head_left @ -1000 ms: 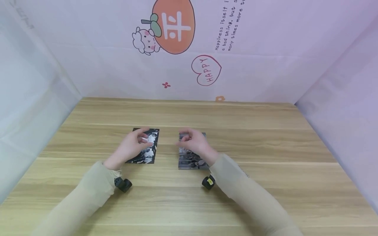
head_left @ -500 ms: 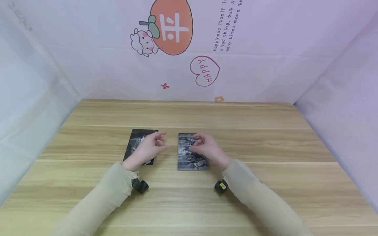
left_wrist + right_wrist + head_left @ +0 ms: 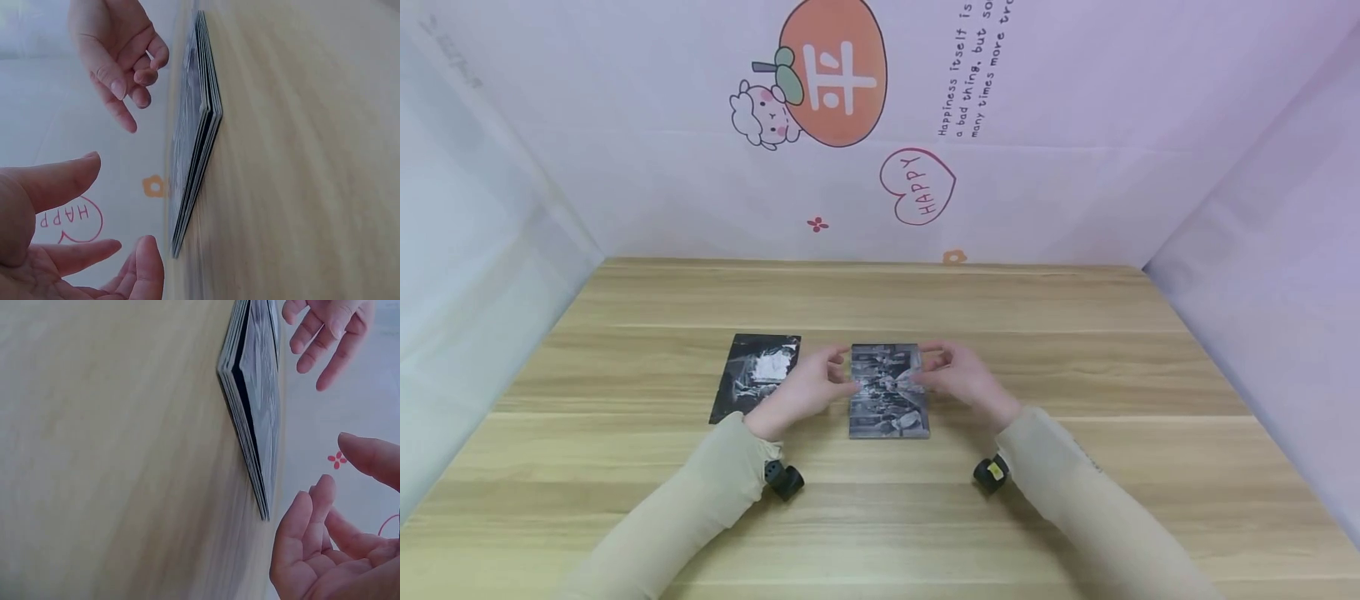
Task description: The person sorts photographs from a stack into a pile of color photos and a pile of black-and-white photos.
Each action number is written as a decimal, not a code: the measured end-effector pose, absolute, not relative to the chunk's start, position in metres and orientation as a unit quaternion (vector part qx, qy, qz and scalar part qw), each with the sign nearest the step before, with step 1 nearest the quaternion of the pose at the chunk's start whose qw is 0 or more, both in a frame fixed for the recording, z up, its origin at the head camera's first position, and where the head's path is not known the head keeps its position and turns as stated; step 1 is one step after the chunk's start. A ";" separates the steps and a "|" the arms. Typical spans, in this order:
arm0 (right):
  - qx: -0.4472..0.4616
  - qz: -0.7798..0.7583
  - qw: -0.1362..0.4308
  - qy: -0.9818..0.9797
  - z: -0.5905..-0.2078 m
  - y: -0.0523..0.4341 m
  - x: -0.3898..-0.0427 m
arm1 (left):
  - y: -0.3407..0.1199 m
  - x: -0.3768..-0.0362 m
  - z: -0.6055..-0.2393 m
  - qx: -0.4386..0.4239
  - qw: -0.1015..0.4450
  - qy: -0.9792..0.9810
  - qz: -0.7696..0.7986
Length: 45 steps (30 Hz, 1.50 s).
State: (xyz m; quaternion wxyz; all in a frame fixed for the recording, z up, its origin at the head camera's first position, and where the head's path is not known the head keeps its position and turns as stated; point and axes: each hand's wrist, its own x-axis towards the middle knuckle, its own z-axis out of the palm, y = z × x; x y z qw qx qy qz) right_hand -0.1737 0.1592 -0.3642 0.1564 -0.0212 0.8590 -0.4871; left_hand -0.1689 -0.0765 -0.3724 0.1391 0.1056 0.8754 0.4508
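A rectangular stack of thin cards with a grey black-and-white printed top (image 3: 886, 404) lies on the pale-brown wood-grain table (image 3: 880, 533), at three o'clock from the left hand (image 3: 808, 385) and nine o'clock from the right hand (image 3: 964, 379). Both hands have loosely spread fingers, near the stack but apart from it. A blackish rectangular printed picture (image 3: 748, 375) lies at nine o'clock from the stack

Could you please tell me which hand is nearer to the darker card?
The left hand, overlapping the lower right corner of the darker card in the head view; the right hand is farther, by the right edge of the grey card stack.
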 end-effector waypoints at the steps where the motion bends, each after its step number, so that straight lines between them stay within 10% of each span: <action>1: -0.019 -0.488 0.159 0.858 -0.364 0.160 -0.174 | -0.075 -0.169 -0.372 0.106 0.142 0.875 0.451; 45: -0.058 -0.399 0.206 0.891 -0.375 0.160 -0.174 | -0.071 -0.167 -0.374 0.206 0.147 0.891 0.376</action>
